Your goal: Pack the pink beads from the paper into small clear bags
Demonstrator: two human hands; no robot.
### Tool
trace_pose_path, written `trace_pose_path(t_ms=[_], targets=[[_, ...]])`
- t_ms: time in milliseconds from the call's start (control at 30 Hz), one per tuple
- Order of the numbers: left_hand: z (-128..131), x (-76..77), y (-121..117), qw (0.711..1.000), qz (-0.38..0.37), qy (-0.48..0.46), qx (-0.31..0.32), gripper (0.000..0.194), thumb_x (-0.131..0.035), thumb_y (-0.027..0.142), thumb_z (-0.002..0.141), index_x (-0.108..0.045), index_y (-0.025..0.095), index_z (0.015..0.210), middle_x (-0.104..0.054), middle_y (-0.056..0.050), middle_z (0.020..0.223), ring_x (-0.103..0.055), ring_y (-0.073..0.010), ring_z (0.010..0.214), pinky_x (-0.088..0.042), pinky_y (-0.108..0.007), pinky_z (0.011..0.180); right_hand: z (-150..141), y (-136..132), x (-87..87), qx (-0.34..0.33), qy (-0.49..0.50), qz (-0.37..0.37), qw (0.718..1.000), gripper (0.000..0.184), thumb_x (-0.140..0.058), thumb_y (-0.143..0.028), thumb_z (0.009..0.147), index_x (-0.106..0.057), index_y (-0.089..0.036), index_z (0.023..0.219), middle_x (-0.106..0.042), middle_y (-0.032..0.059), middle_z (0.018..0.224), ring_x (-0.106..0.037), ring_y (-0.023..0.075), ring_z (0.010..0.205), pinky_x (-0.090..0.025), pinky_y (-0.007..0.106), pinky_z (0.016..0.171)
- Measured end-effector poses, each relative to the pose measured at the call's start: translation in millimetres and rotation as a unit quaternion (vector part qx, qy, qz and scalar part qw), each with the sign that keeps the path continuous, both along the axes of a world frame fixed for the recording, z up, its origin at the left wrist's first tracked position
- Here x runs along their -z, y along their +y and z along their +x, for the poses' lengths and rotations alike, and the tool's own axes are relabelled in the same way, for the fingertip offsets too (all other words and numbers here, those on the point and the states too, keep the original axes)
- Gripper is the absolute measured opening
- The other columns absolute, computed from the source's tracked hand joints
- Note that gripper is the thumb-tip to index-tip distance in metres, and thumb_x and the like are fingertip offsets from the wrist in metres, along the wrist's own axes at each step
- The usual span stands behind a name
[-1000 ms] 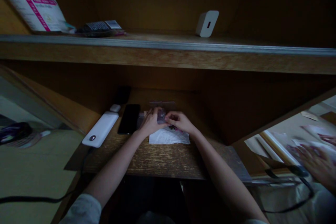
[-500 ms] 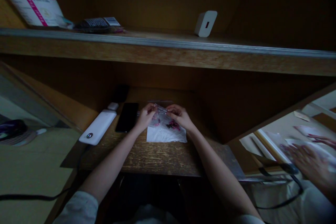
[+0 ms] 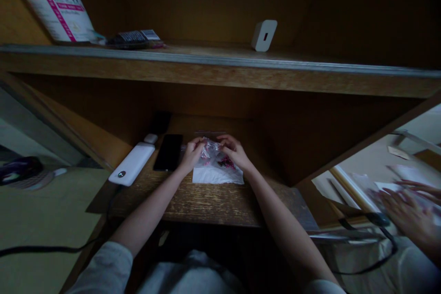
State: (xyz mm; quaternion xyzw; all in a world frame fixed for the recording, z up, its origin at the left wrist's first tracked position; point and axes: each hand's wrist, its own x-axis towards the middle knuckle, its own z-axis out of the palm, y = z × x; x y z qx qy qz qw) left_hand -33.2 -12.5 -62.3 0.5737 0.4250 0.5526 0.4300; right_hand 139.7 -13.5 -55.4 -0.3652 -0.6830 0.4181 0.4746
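Observation:
Both hands meet over a small clear plastic bag point(image 3: 214, 155) with pink pieces inside, held just above a white sheet point(image 3: 217, 175) on the dark wooden desk point(image 3: 206, 202). My left hand point(image 3: 191, 154) pinches the bag's left side with closed fingers. My right hand point(image 3: 234, 150) grips its right side, fingers curled over the top. The bag looks crumpled between them.
A black phone point(image 3: 168, 152) and a white power bank point(image 3: 132, 170) lie left of the hands. A wooden shelf point(image 3: 220, 71) overhead carries a white box point(image 3: 263, 35) and a white-and-pink container point(image 3: 57, 2). At the right, another person's hands point(image 3: 406, 211) rest on papers.
The bag was lifted off the white sheet and opened out, then bunched between both hands. The view shifted slightly upward.

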Motion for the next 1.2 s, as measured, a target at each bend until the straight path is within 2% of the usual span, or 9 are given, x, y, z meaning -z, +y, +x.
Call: trace_pose_path(t_ms=[100,200,367,633,767,867,1067,1133,1200], targets=[[2,2.6,-1,1.000,-0.025,-0.010,0.005,0.022,-0.052,0.037,0.074,-0.053,0.017,0.064,-0.050,0.004,0.054,-0.046,-0.0096,0.047,-0.035,-0.021,0.046,-2,-3,-2.0,-0.025,0.004,-0.017,1.000,0.028,-0.055,-0.028,0.077,-0.053,-0.019,0.104,-0.052,-0.0012,0.072,-0.046,0.0108,0.060,-0.036,0.021,0.054],[3,6.4,-2,0.998,-0.055,-0.015,0.041,0.027,-0.054,0.042,0.073,-0.055,0.016,0.066,-0.053,0.002,0.057,-0.048,-0.0100,0.047,-0.037,-0.021,0.047,-4,-4,-1.3,-0.038,0.008,-0.028,0.999,0.031,-0.056,-0.030,0.077,-0.051,-0.020,0.106,-0.050,-0.0022,0.068,-0.043,0.0098,0.055,-0.034,0.020,0.050],[4,9.9,-3,0.994,-0.041,0.016,0.101,0.031,-0.057,0.041,0.074,-0.057,0.014,0.059,-0.054,0.001,0.053,-0.049,-0.0101,0.047,-0.039,-0.022,0.049,-7,-6,-1.1,-0.069,0.009,-0.034,0.997,0.034,-0.055,-0.032,0.078,-0.050,-0.020,0.110,-0.050,-0.0033,0.067,-0.041,0.0087,0.051,-0.032,0.019,0.046],[5,4.5,-9,0.996,-0.048,0.008,0.072,0.031,-0.057,0.044,0.072,-0.058,0.016,0.060,-0.057,0.001,0.054,-0.053,-0.0118,0.050,-0.042,-0.022,0.050,-15,-13,-5.6,-0.058,0.011,-0.054,0.997,0.033,-0.053,-0.030,0.080,-0.052,-0.020,0.111,-0.052,-0.0031,0.070,-0.039,0.0066,0.049,-0.032,0.018,0.044],[7,3.9,-13,0.994,-0.086,-0.004,0.060,0.030,-0.062,0.046,0.068,-0.062,0.016,0.071,-0.060,0.000,0.060,-0.057,-0.0129,0.056,-0.043,-0.021,0.050,-16,-13,-4.1,-0.072,0.032,-0.073,0.994,0.034,-0.052,-0.025,0.078,-0.055,-0.020,0.111,-0.051,-0.0035,0.066,-0.038,0.0067,0.047,-0.030,0.018,0.043],[9,3.7,-14,0.993,-0.102,-0.022,0.059,0.032,-0.064,0.045,0.066,-0.062,0.015,0.076,-0.060,0.000,0.060,-0.055,-0.0121,0.051,-0.041,-0.021,0.046,-15,-12,-2.4,-0.073,0.043,-0.078,0.993,0.036,-0.051,-0.022,0.076,-0.056,-0.020,0.111,-0.053,-0.0025,0.070,-0.039,0.0066,0.048,-0.030,0.019,0.043],[11,3.5,-13,0.990,-0.083,-0.034,0.111,0.037,-0.059,0.051,0.071,-0.060,0.014,0.067,-0.057,0.001,0.055,-0.053,-0.0103,0.046,-0.040,-0.020,0.044,-11,-11,-7.0,-0.034,0.036,-0.086,0.995,0.038,-0.051,-0.022,0.076,-0.054,-0.022,0.114,-0.053,-0.0016,0.072,-0.043,0.0080,0.053,-0.033,0.018,0.044],[9,6.1,-9,0.990,-0.079,-0.050,0.105,0.043,-0.056,0.057,0.072,-0.059,0.014,0.065,-0.056,0.001,0.053,-0.049,-0.0091,0.042,-0.038,-0.020,0.042,-7,-10,-7.2,-0.023,0.041,-0.080,0.996,0.039,-0.052,-0.024,0.078,-0.052,-0.023,0.117,-0.051,-0.0018,0.071,-0.042,0.0079,0.053,-0.033,0.018,0.045],[7,9.5,-5,0.991,-0.074,-0.075,0.086,0.047,-0.054,0.060,0.072,-0.057,0.014,0.064,-0.054,0.001,0.051,-0.046,-0.0086,0.039,-0.036,-0.021,0.040,-3,-8,-4.7,-0.048,0.041,-0.087,0.994,0.045,-0.052,-0.027,0.081,-0.044,-0.025,0.125,-0.049,-0.0027,0.069,-0.041,0.0078,0.051,-0.033,0.018,0.045]])
